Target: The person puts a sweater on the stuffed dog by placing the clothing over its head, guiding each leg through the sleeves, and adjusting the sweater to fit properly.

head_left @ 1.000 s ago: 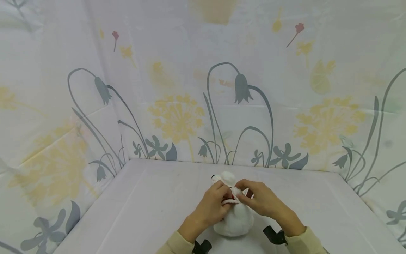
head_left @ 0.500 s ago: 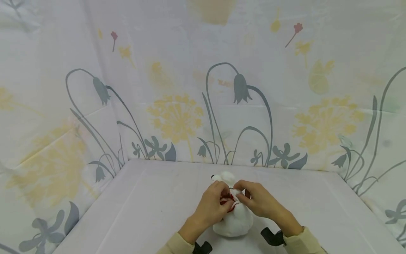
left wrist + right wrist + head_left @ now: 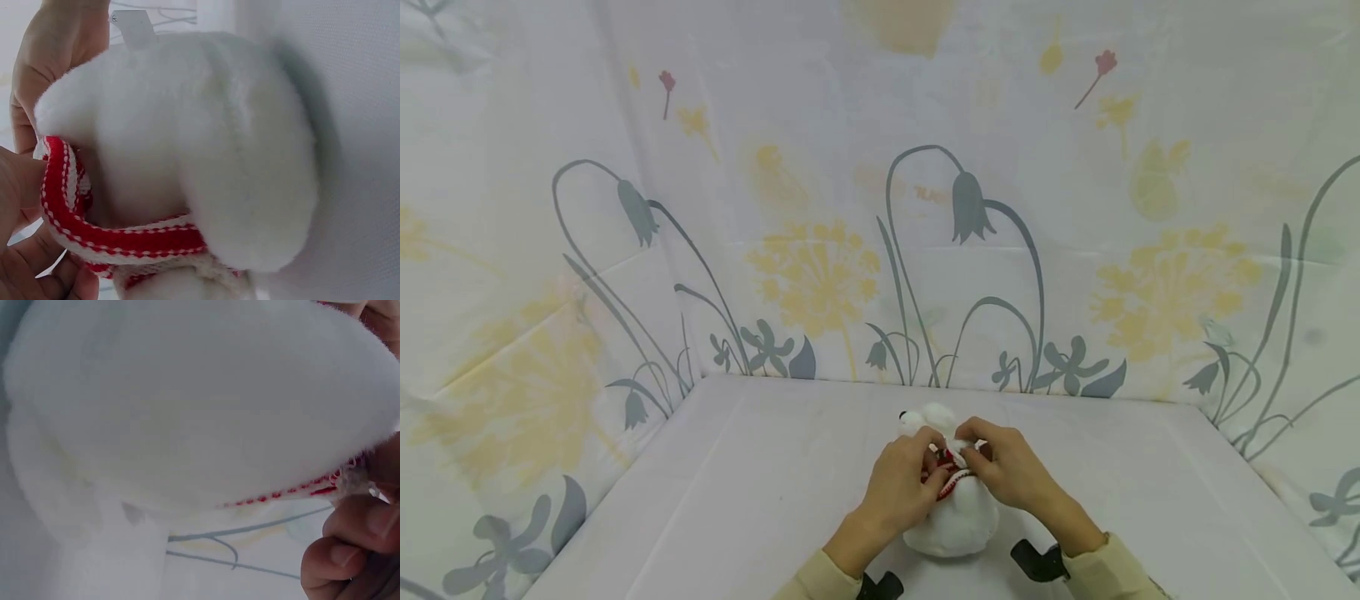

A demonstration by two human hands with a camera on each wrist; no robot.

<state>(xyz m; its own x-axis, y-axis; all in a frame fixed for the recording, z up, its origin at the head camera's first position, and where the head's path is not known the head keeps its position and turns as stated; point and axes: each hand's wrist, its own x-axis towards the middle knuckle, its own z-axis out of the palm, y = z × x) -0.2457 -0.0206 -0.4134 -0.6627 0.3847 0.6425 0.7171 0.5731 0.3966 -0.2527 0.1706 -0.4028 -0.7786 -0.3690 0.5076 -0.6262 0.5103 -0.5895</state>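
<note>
A white plush toy animal (image 3: 951, 529) sits upright on the table between my hands, its black nose toward the left. A red-and-white knitted garment (image 3: 125, 239) lies partly round its upper body; in the left wrist view one band loops below the toy's arm. My left hand (image 3: 901, 479) pinches the garment's edge on the near left side. My right hand (image 3: 1011, 467) is at the toy's right shoulder, and its fingers (image 3: 359, 528) pinch the garment's other edge there. The toy's upper chest is mostly hidden by both hands.
The white table (image 3: 737, 500) reaches back to a hanging curtain (image 3: 820, 167) printed with flowers. Black wrist mounts (image 3: 1041, 560) sit beside the cuffs of the pale sleeves (image 3: 1108, 575). A white label (image 3: 135, 28) sticks out from the toy.
The garment's white trim has gone from lying straight across to slanting, and more of the red knit shows between my hands. Both hands stay close to the toy with only slight shifts.
</note>
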